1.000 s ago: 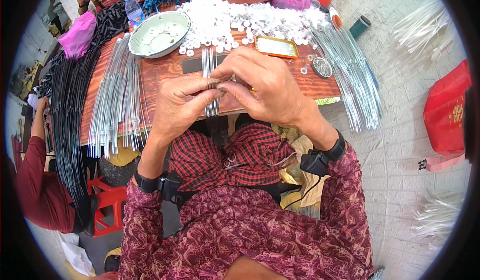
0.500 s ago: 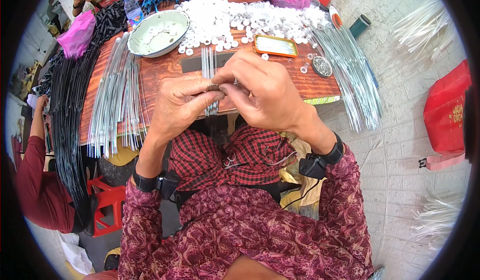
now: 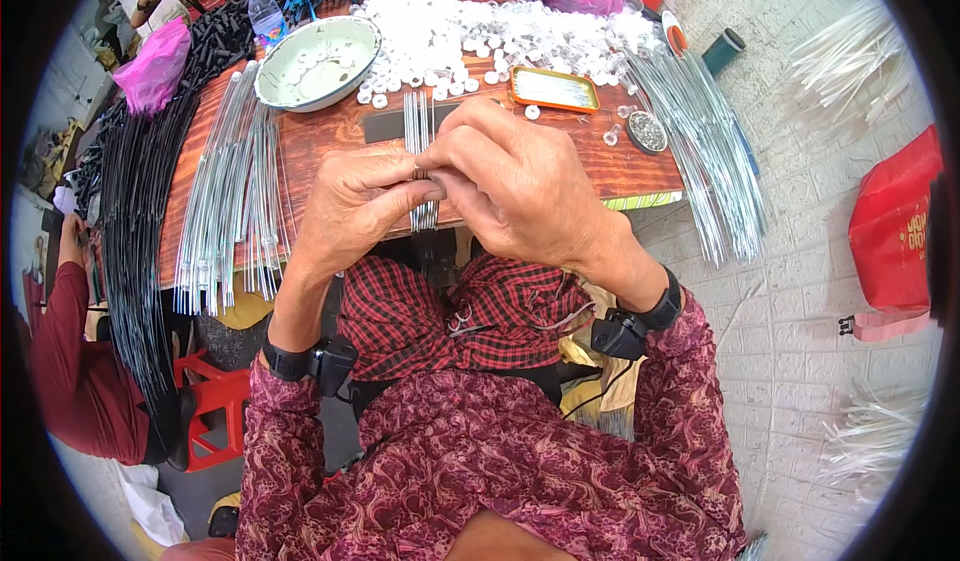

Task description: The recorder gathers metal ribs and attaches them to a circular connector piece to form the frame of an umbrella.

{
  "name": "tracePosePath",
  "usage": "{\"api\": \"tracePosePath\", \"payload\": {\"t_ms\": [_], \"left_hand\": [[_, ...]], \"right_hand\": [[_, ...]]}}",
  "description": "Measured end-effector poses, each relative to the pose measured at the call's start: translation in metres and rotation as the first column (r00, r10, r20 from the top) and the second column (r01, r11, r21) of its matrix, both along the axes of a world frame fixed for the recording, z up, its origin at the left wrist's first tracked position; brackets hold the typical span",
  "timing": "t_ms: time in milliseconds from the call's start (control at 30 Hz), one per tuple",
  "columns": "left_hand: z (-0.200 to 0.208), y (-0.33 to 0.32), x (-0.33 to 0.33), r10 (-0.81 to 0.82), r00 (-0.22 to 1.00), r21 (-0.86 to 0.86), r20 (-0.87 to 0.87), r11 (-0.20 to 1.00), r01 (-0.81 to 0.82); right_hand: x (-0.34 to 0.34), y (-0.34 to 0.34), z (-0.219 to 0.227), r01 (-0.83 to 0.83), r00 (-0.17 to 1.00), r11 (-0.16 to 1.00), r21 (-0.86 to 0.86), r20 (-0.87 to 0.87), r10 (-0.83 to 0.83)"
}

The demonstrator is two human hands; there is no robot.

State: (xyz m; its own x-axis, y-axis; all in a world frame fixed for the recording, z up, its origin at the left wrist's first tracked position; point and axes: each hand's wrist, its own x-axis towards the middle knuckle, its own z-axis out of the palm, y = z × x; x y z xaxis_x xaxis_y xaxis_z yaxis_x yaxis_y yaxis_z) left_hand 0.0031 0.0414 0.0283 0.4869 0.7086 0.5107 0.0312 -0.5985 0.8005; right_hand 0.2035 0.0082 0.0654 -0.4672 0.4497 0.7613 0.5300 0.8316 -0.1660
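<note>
My left hand [image 3: 355,196] and my right hand [image 3: 525,181] meet above the table's near edge, fingertips pinched together. Between the left thumb and forefinger sits a small ribbed metal piece [image 3: 421,174], like a short spring or a row of thin rings. The right thumb and fingers close at its right end; whether they hold a separate small part is hidden. Just beneath the hands several thin metal rods [image 3: 416,113] lie side by side, pointing away from me. They cross a dark flat bar [image 3: 383,127] on the wooden table [image 3: 330,146].
White plastic rings [image 3: 430,36] are heaped at the back, beside an enamel basin [image 3: 325,66]. An orange-rimmed tin [image 3: 555,91] and a small dish [image 3: 647,133] stand right. Metal rods [image 3: 700,151] hang over the right edge, black ones [image 3: 135,231] over the left. A co-worker's sleeve [image 3: 75,371] shows left.
My right fingers have closed in on the ribbed piece, covering more of its right end. My left hand has hardly moved.
</note>
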Motion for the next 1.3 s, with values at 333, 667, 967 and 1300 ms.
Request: {"api": "tracePosePath", "payload": {"t_ms": [333,667,967,1300], "left_hand": [[0.003,-0.001,-0.004,0.044,0.996,0.054,-0.081,0.998,-0.040],[-0.033,-0.005,0.004,0.046,0.999,-0.091,-0.013,0.995,-0.047],[-0.076,-0.005,0.007,-0.171,0.976,-0.259,-0.133,0.957,0.132],[-0.096,0.005,-0.005,-0.094,0.937,-0.144,-0.336,0.988,0.048]], "right_hand": [[0.003,0.008,0.003,-0.124,0.989,0.976,-0.177,-0.099,0.107],[-0.025,0.001,0.002,0.084,0.995,0.996,0.006,0.044,-0.084],[0.022,0.000,-0.003,-0.004,0.988,0.896,-0.444,-0.140,-0.065],[0.004,0.006,-0.076,-0.123,0.989,0.743,-0.658,-0.146,0.034]]}}
